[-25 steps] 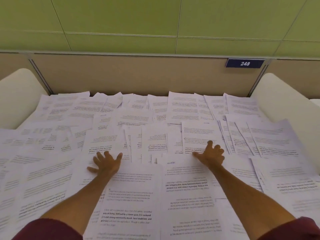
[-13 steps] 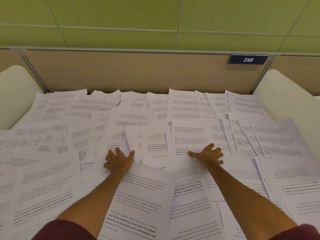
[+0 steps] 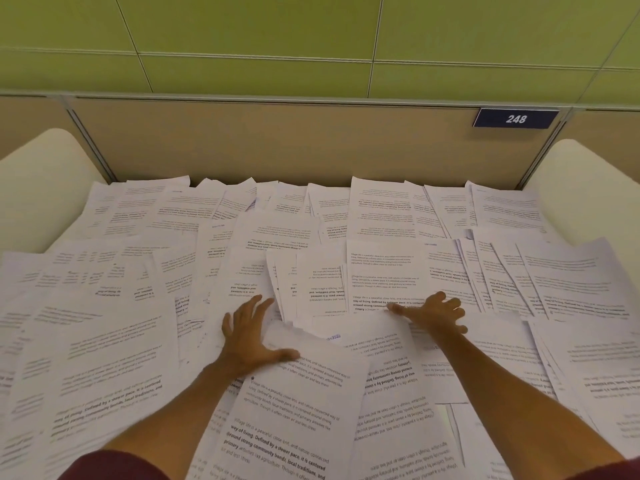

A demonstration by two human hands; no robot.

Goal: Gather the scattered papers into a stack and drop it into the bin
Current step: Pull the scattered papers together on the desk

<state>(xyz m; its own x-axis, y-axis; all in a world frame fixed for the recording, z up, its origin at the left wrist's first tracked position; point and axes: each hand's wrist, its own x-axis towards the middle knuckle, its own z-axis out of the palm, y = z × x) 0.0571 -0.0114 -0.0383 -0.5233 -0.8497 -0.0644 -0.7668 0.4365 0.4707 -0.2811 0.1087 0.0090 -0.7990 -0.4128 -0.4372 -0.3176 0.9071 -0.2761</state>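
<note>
Green panelled wall up top, tan partition below it w/ a dark blue plate reading 248 at its right end. Rounded cream surfaces at both sides of the desk, left one & right one. Desk itself is hidden under the scattered papers: printed sheets overlapping at all angles, spread from the partition to the near edge, not stacked. No bin in view. Left hand lies palm down on the papers just left of centre, fingers spread & flat, thumb stretched out to the right over the top edge of a tilted sheet, which buckles up a bit just beyond the thumb; hand presses rather than grips. Right hand is further from the camera, right of centre, also on the papers, fingers splayed & slightly curled, thumb pointing left along a sheet's bottom edge; nothing clasped in it as far as I can tell. Both forearms bare, dark red sleeves at bottom corners.
</note>
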